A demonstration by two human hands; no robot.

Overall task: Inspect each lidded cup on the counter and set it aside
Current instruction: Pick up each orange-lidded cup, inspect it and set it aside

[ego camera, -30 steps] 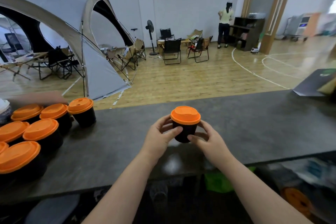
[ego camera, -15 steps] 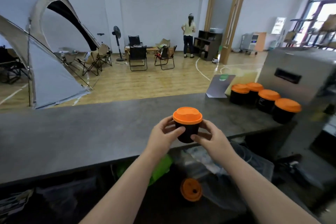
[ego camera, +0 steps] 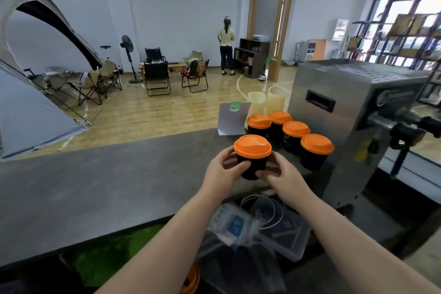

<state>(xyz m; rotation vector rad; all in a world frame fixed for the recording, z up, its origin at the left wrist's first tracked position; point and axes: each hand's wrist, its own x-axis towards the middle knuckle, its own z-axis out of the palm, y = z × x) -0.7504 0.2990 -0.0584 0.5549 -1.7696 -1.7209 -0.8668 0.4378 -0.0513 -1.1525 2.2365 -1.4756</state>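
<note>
Grey counter [ego camera: 100,188] fronts a wood-floored room [ego camera: 148,112] with a tent [ego camera: 35,107].

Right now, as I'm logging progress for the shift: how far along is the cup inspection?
Done, it seems: four lidded cups stand grouped beside the steel machine. In hand: left hand and right hand grip a fifth cup, lid on. Left: setting it with that group; no waiting cups show in this view, so the remaining count is unknown.
</note>
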